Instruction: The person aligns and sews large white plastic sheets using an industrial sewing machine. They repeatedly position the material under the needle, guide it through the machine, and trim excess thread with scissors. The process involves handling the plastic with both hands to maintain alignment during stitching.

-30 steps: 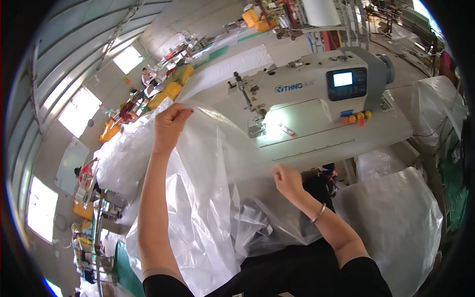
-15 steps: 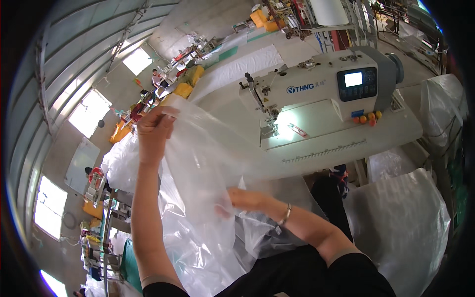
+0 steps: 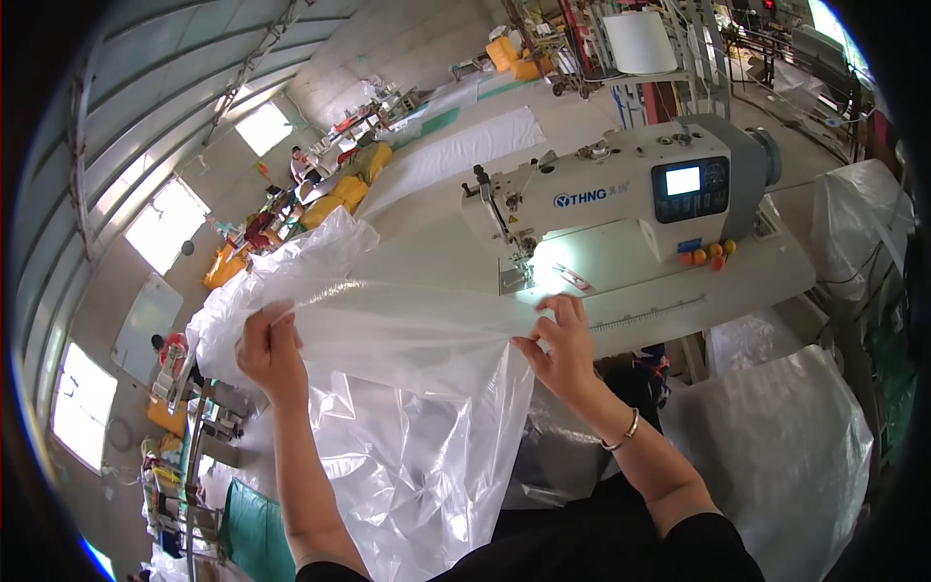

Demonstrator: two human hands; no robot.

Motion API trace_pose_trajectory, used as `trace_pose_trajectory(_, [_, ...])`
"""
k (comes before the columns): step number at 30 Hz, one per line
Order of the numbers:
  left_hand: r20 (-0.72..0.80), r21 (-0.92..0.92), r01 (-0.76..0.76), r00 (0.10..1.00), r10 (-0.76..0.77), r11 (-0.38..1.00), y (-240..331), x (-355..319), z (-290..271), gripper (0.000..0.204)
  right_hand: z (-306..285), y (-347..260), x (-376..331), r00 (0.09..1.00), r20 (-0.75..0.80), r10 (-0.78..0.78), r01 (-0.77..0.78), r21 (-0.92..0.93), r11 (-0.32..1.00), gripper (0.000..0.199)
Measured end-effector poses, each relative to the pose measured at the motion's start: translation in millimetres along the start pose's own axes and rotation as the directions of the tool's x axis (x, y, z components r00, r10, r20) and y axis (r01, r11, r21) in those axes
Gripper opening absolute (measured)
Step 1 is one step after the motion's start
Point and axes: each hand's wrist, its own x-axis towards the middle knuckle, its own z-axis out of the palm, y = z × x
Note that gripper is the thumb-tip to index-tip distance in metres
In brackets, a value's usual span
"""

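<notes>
Before you, the pale desk (image 3: 761, 279) carries the sewing machine (image 3: 621, 184). Small snips (image 3: 573, 278) lie on it, with orange balls (image 3: 717, 249) to your right of them. Your clear sheet (image 3: 417, 312) overlaps its left part; a ruler scale (image 3: 650, 312) runs near your edge.

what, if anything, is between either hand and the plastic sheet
Nothing visible stands in the way: the left hand and right hand are both right at the plastic sheet, which spans between them. The sewing machine stands beyond, not in between.
</notes>
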Motion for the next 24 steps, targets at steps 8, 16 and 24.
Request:
trace_pose_trajectory(8, [-0.092,0.388,-0.256,0.945,0.314,0.885,15,25,29,0.007,25,12,-23,0.797,0.517,0.314,-0.513,0.302,0.804,0.029])
trace_pose_trajectory(16, [0.855,-0.141,0.529,0.491,-0.167,0.837,-76,-49,192,0.011,-47,-50,-129,0.176,0.969,-0.174,-0.981,0.158,-0.115,0.055])
trace_pose_trajectory(24, [0.958,-0.015,0.779,0.191,-0.214,0.627,-79,-151,267,0.019,-44,63,-218,0.062,0.95,0.305,-0.763,-0.152,0.628,0.034])
